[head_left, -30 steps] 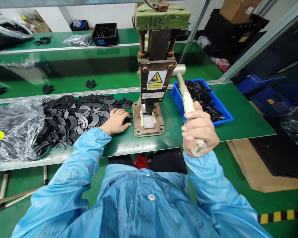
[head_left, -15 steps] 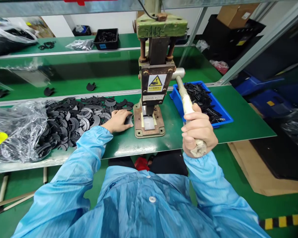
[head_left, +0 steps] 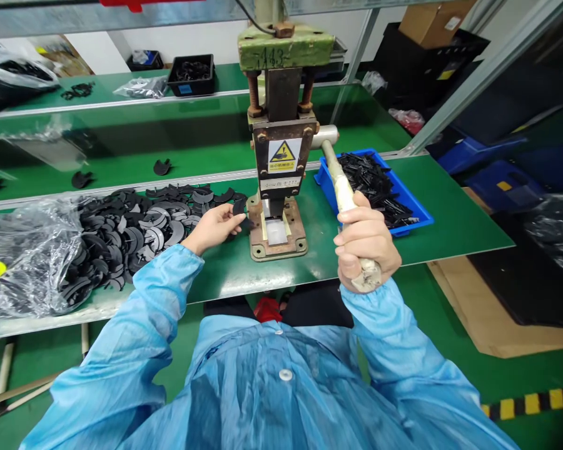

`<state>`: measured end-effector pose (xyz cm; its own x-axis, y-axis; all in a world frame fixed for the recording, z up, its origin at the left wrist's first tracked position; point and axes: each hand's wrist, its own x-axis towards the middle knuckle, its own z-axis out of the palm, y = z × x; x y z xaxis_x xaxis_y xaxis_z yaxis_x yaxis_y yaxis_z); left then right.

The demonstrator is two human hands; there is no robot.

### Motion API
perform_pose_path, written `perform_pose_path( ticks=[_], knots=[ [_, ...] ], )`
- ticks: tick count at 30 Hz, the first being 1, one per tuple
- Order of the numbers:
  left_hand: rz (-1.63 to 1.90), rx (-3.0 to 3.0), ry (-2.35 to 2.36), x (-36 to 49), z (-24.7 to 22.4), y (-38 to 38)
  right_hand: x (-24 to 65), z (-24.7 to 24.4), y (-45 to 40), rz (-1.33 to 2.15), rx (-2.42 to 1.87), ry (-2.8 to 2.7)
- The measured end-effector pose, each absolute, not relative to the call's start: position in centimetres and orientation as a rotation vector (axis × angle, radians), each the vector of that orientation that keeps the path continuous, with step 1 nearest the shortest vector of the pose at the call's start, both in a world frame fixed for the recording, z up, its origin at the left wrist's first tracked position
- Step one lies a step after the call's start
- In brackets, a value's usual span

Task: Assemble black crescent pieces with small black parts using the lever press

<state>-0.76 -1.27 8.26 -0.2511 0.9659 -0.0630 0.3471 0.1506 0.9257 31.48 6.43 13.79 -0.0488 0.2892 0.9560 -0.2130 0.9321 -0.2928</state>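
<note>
My left hand (head_left: 217,226) is closed in a pinch on a black curved plastic piece (head_left: 240,208), held up just left of the press base. My right hand (head_left: 368,245) is wrapped round the taped lever handle (head_left: 343,189) of the hand press (head_left: 281,144). The press ram points down above a pale, translucent block (head_left: 276,232) on the rusty base plate (head_left: 259,251). A heap of black crescent-shaped pieces (head_left: 126,231) lies left of my left hand, partly spilling from a clear plastic bag (head_left: 25,262).
Behind my right hand, a blue bin (head_left: 425,220) holds several slim black parts. A few loose black pieces (head_left: 162,167) lie on the green surface behind the heap. Farther back stands a black tray (head_left: 191,87). A metal post (head_left: 478,78) slants up at the right.
My left hand has raised the curved piece from the table and turned it beside the press. My right hand keeps its grip on the lever. The view has shifted slightly.
</note>
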Motion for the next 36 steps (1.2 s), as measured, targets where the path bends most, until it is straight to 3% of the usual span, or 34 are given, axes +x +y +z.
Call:
perform_pose_path(
  ticks=[5, 29, 36],
  knots=[
    [1.096, 1.095, 1.546, 2.0, 9.1, 0.1, 31.2, 13.8, 6.6, 0.374, -0.036, -1.554],
    [0.746, 0.86, 1.696, 4.7, 9.8, 5.1, 31.3, 14.1, 6.1, 0.391, -0.049, -1.564],
    [0.834, 0.818, 1.577, 4.6, 10.2, 5.2, 31.2, 13.9, 6.1, 0.376, -0.096, -1.543]
  ],
)
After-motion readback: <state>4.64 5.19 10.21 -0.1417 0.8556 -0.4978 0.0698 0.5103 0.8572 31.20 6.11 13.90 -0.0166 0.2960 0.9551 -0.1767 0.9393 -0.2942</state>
